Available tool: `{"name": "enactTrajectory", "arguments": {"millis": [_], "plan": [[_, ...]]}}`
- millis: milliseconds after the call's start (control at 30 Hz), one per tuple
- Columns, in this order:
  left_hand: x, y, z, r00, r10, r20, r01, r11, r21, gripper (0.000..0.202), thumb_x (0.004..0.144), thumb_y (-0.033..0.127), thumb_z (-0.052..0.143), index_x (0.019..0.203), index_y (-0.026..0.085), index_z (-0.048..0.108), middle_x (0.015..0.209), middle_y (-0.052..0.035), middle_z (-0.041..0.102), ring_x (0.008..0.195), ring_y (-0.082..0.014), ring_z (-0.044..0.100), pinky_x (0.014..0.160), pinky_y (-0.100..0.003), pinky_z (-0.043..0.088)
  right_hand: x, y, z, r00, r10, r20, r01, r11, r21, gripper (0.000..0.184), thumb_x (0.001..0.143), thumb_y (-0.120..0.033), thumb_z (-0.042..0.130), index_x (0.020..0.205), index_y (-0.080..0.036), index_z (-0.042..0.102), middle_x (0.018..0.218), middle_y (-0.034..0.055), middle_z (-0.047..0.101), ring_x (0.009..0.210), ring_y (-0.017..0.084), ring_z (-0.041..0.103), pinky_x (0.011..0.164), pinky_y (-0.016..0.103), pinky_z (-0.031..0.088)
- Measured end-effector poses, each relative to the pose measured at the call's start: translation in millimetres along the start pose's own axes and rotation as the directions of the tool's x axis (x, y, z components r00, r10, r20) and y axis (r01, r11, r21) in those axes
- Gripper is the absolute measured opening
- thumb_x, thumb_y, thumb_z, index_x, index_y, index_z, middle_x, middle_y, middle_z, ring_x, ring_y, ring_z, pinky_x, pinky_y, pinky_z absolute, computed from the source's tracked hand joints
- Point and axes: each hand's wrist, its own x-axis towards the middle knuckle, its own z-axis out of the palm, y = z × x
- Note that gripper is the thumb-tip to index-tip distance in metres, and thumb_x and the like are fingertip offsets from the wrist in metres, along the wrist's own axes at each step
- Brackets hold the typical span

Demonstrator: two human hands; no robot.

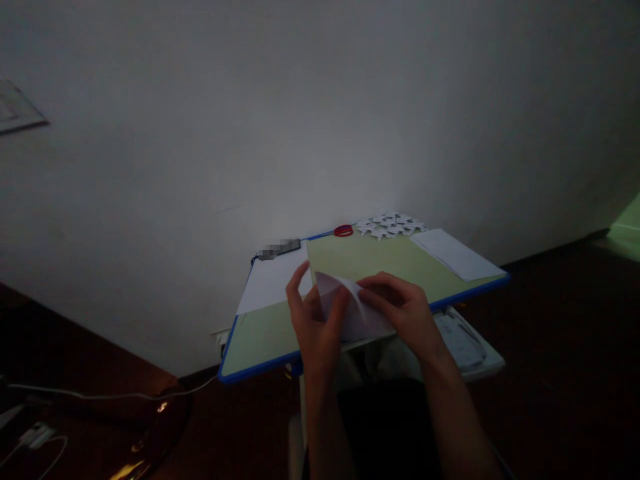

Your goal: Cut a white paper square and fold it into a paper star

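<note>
A folded sheet of white paper (367,320) is held up between my two hands at the near edge of the desk. My left hand (317,320) grips its left side, the thumb pressed on the paper's face and the index finger raised. On the right, my right hand (400,303) pinches the upper fold of the paper between thumb and fingers. One flap of the paper stands up in a curved crease. The fingers behind the paper are partly hidden.
The pale green desk (270,347) has a blue rim. On it lie white paper sheets (273,283), a paper stack (457,253), red-handled scissors (343,231), several folded paper shapes (390,225) and a dark, blurred-out object (280,249). Below is an open drawer (463,343). A wall stands behind.
</note>
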Motion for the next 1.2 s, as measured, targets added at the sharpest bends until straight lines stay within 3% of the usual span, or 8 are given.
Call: {"name": "enactTrajectory", "arguments": {"millis": [67,133,200,433,600,733,900,1200], "plan": [[2.7,-3.3,-5.7,0.996,-0.052,0.073,0.046,0.995,0.089,0.045,0.081,0.038,0.082,0.119,0.021,0.066,0.095,-0.0061,0.078,0.081,-0.0213,0.075,0.069,-0.028,0.057,0.3,0.8,-0.7,1.0,-0.018,-0.001,0.018,1.0,-0.024,0.018,0.085,-0.039,0.08,0.093,-0.023,0.078,0.089,0.0025,0.078,0.084,0.02,0.073,0.078,0.032,0.059],[4.5,-7.0,-10.3,0.992,-0.063,0.107,0.048,0.989,0.141,0.027,0.082,0.038,0.082,0.098,0.018,0.074,0.087,-0.0041,0.077,0.078,-0.0195,0.072,0.067,-0.026,0.054,0.3,2.6,-1.5,0.999,-0.051,0.004,0.051,0.997,-0.057,0.016,0.087,-0.038,0.079,0.092,-0.023,0.078,0.089,0.0024,0.077,0.083,0.019,0.072,0.077,0.031,0.057],[5.1,-8.4,-11.8,0.991,-0.05,0.125,0.03,0.988,0.153,0.021,0.083,0.036,0.08,0.092,0.018,0.077,0.084,-0.0033,0.076,0.077,-0.0189,0.07,0.068,-0.026,0.053,0.0,4.5,-2.2,0.996,-0.084,0.006,0.084,0.993,-0.084,0.016,0.087,-0.038,0.079,0.091,-0.023,0.078,0.087,0.0023,0.076,0.081,0.019,0.07,0.076,0.03,0.056],[5.7,0.5,-7.4,0.99,0.004,0.138,-0.024,0.99,0.14,0.011,0.081,0.029,0.078,0.086,0.019,0.079,0.082,-0.003,0.076,0.079,-0.0201,0.069,0.071,-0.027,0.053,-2.0,-1.8,-3.5,0.99,-0.129,0.05,0.135,0.981,-0.139,0.014,0.091,-0.036,0.076,0.092,-0.023,0.079,0.086,0.002,0.073,0.082,0.019,0.067,0.074,0.031,0.052],[7.8,2.8,-9.2,0.999,0.021,0.049,-0.029,0.985,0.168,0.01,0.078,0.027,0.076,0.084,0.019,0.077,0.08,-0.0023,0.076,0.077,-0.0207,0.071,0.071,-0.029,0.054,-5.4,-10.0,-9.2,0.981,-0.142,0.134,0.156,0.983,-0.097,0.032,0.106,-0.042,0.052,0.108,-0.025,0.08,0.101,0.0043,0.076,0.096,0.021,0.069,0.085,0.034,0.053],[8.9,2.1,-8.7,0.999,0.05,-0.004,-0.049,0.987,0.151,0.01,0.077,0.026,0.076,0.085,0.019,0.076,0.082,-0.0027,0.078,0.079,-0.0214,0.073,0.071,-0.03,0.057,-6.4,-9.3,-12.5,0.946,-0.229,0.229,0.259,0.96,-0.107,0.033,0.096,-0.045,0.069,0.123,-0.028,0.075,0.113,0.0057,0.074,0.105,0.023,0.068,0.089,0.036,0.053],[8.2,1.8,-9.2,0.999,0.023,0.029,-0.026,0.993,0.112,0.011,0.075,0.021,0.078,0.086,0.019,0.076,0.083,-0.0031,0.08,0.081,-0.0215,0.076,0.072,-0.029,0.058,-3.6,-5.7,-7.2,0.948,-0.294,0.124,0.313,0.932,-0.182,0.02,0.093,-0.023,0.074,0.111,-0.029,0.079,0.1,0.0023,0.075,0.094,0.02,0.07,0.083,0.035,0.054],[5.7,-3.0,-12.3,0.988,0.131,0.079,-0.137,0.987,0.084,0.027,0.076,0.013,0.079,0.1,0.024,0.083,0.101,-0.0042,0.083,0.093,-0.0222,0.078,0.086,-0.031,0.061,-3.0,-5.6,-8.4,0.952,-0.302,0.057,0.307,0.937,-0.165,0.02,0.09,-0.013,0.074,0.102,-0.028,0.08,0.089,-0.0011,0.075,0.084,0.017,0.067,0.076,0.029,0.051]]}}
